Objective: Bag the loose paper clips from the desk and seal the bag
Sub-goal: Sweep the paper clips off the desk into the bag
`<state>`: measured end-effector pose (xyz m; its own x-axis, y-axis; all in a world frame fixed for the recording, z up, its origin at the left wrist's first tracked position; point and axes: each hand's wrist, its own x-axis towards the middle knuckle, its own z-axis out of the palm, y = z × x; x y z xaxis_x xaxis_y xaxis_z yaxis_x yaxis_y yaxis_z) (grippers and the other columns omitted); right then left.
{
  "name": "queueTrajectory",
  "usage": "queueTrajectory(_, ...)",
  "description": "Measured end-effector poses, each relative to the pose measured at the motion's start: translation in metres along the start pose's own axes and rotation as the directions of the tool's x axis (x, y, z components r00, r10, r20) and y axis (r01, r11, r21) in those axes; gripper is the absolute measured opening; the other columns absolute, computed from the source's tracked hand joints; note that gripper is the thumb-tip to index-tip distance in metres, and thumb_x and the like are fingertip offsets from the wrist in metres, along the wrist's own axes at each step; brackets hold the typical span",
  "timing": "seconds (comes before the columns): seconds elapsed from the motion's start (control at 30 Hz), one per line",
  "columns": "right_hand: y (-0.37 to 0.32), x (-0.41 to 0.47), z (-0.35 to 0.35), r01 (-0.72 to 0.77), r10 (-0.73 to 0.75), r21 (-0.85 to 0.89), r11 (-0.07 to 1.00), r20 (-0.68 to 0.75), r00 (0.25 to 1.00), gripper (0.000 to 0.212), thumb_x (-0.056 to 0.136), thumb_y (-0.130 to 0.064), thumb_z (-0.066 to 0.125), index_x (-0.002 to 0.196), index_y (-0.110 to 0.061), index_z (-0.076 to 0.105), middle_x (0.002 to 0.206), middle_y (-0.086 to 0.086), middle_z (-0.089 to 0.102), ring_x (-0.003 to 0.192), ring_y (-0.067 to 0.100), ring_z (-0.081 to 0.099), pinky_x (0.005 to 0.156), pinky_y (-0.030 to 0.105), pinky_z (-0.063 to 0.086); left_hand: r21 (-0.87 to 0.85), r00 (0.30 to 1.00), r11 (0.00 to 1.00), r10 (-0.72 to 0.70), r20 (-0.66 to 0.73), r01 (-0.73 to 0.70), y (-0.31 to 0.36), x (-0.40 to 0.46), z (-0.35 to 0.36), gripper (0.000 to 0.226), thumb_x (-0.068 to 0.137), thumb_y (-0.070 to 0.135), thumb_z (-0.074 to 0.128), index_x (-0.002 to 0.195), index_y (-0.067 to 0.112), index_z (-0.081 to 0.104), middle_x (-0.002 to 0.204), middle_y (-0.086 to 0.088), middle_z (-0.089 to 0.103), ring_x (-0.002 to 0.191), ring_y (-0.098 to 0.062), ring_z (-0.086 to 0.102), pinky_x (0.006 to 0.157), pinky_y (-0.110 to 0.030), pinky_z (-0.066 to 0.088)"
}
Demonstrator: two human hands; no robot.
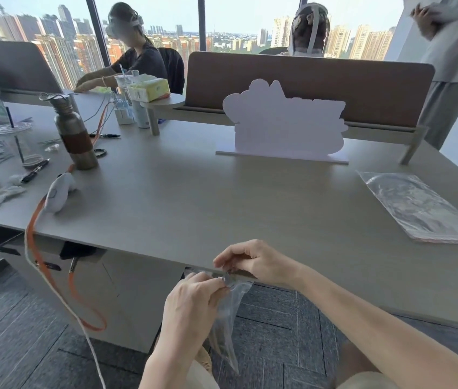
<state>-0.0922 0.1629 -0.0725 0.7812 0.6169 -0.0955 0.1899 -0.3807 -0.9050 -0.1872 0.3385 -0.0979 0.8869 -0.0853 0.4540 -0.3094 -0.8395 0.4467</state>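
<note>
A dull steel water bottle (75, 133) with a brown sleeve stands far left — a white cut-out foam sign (283, 123) stands upright mid-desk, well apart.

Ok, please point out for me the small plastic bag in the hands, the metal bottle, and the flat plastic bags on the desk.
small plastic bag (226, 318): head view, its hanging body.
metal bottle (75, 136): head view, its body.
flat plastic bags (418, 206): head view, middle of the top sheet.

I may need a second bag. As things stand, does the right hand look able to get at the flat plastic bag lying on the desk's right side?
Probably yes, but not freely: the right hand is pinching the top of the small bag with the left hand. The desk between it and the flat plastic bag looks bare.
</note>
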Motion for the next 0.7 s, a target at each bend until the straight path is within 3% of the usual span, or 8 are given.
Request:
queueTrajectory(0.1, 0.003, -0.001, -0.004, -0.015, 0.026, 0.079, 0.997, -0.147, 0.989, 0.032, 0.099, 0.008, 0.042, 0.108, -0.003, 0.071, 0.105, 0.019, 0.071, 0.091, 0.012, 0.067, 0.085, 0.025, 0.055, 0.007, 1.0, 1.0, -0.012, 0.012, 0.012, -0.001, 0.0, 0.0, 0.009, 0.073, 0.03, 0.08, 0.072, 0.03, 0.071, 0.064, 0.013, 0.059, 0.062, -0.011, 0.055, 0.047, -0.029, 0.045)
queueTrajectory(0.17, 0.007, 0.001, -0.004, -0.019, 0.032, 0.053, 0.998, -0.253, 0.967, 0.031, 0.099, 0.007, 0.042, 0.106, -0.002, 0.071, 0.099, 0.014, 0.071, 0.087, 0.014, 0.066, 0.085, 0.031, 0.058, 0.009, 1.0, 1.0, -0.017, 0.019, 0.017, -0.001, 0.0, 0.0, 0.009, 0.073, 0.03, 0.079, 0.072, 0.031, 0.071, 0.065, 0.014, 0.059, 0.063, -0.01, 0.055, 0.048, -0.028, 0.045)
queueTrajectory(0.23, 0.009, 0.0, -0.003, -0.027, 0.028, 0.006, 1.0, -0.271, 0.962, 0.031, 0.099, 0.007, 0.042, 0.105, -0.003, 0.071, 0.099, 0.011, 0.072, 0.087, 0.019, 0.069, 0.086, 0.036, 0.059, 0.009, 1.0, 1.0, -0.014, 0.02, 0.014, 0.0, 0.0, 0.0, 0.008, 0.073, 0.029, 0.08, 0.073, 0.031, 0.071, 0.065, 0.014, 0.06, 0.063, -0.01, 0.055, 0.048, -0.028, 0.045)
queueTrajectory(0.4, -0.001, -0.01, 0.001, 0.001, -0.007, -0.096, 0.995, -0.062, 0.998, 0.038, 0.094, 0.013, 0.041, 0.109, -0.005, 0.071, 0.098, 0.002, 0.074, 0.097, 0.021, 0.072, 0.09, 0.032, 0.058, 0.017, 1.0, 1.0, -0.005, 0.019, 0.005, 0.001, 0.0, -0.001, 0.009, 0.072, 0.03, 0.08, 0.074, 0.032, 0.071, 0.065, 0.013, 0.061, 0.062, -0.012, 0.056, 0.047, -0.029, 0.045)
queueTrajectory(0.5, -0.006, -0.013, 0.003, 0.043, -0.049, -0.207, 0.977, -0.024, 0.999, 0.044, 0.087, 0.016, 0.041, 0.11, -0.007, 0.071, 0.1, 0.004, 0.075, 0.095, 0.019, 0.072, 0.091, 0.034, 0.058, 0.032, 1.0, 0.999, 0.005, 0.01, -0.005, 0.003, 0.0, -0.003, 0.011, 0.071, 0.03, 0.082, 0.073, 0.032, 0.071, 0.063, 0.013, 0.06, 0.059, -0.014, 0.056, 0.046, -0.025, 0.039)
queueTrajectory(0.6, -0.011, -0.021, 0.005, 0.091, -0.082, -0.373, 0.923, 0.038, 0.996, 0.038, 0.085, 0.005, 0.051, 0.11, -0.013, 0.073, 0.102, -0.002, 0.075, 0.096, 0.01, 0.07, 0.09, 0.027, 0.057, 0.063, 1.0, 0.998, 0.011, 0.006, -0.011, 0.005, -0.002, -0.008, 0.008, 0.074, 0.034, 0.079, 0.074, 0.033, 0.071, 0.06, 0.012, 0.057, 0.057, -0.014, 0.054, 0.046, -0.024, 0.037)
queueTrajectory(0.7, -0.02, -0.032, 0.01, 0.115, -0.075, -0.564, 0.818, 0.093, 0.993, 0.03, 0.082, -0.014, 0.054, 0.103, -0.024, 0.072, 0.102, -0.008, 0.073, 0.095, 0.009, 0.065, 0.088, 0.034, 0.055, 0.082, 1.0, 0.997, 0.005, 0.016, -0.006, 0.008, -0.005, -0.016, 0.009, 0.076, 0.038, 0.076, 0.072, 0.033, 0.07, 0.057, 0.011, 0.054, 0.055, -0.013, 0.051, 0.045, -0.021, 0.031)
